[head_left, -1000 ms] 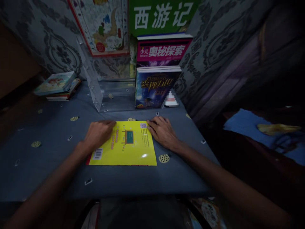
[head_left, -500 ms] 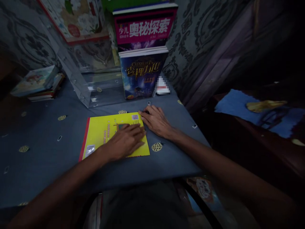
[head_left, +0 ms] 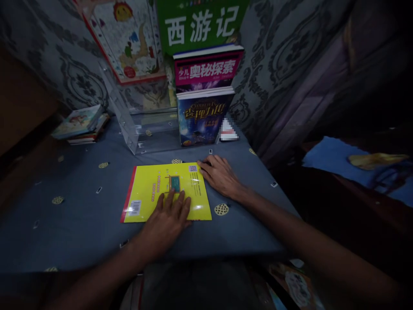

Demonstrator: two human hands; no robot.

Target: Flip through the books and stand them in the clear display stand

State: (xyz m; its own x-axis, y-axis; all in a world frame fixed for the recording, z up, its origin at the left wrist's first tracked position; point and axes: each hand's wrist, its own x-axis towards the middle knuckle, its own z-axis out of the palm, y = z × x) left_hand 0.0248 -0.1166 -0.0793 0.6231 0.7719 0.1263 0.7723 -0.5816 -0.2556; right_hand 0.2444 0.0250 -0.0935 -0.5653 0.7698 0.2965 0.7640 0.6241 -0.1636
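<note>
A thin yellow book point(head_left: 145, 181) with a red spine lies flat on the cloth-covered table, its back cover with a barcode and QR code facing up. My left hand point(head_left: 169, 217) rests on the lower middle of the cover, fingers spread and stretched out. At the book's far right corner lies my right hand point(head_left: 221, 174), palm down on the table. Its fingertips touch the corner by the QR code, with the fingers stretched and slightly bent; nothing shows in its grasp.
Behind the book stands a clear stepped rack point(head_left: 129, 133) holding a blue book point(head_left: 203, 118), a magenta book point(head_left: 209, 71) and a green book point(head_left: 201, 26). Several books point(head_left: 80, 122) are stacked at the left. A blue cloth point(head_left: 335, 157) lies beyond the table's right edge point(head_left: 277, 172).
My left hand has slid from the right part of the cover down toward the near edge, uncovering the green board picture. My right hand stays at the corner. The view has tilted up.
</note>
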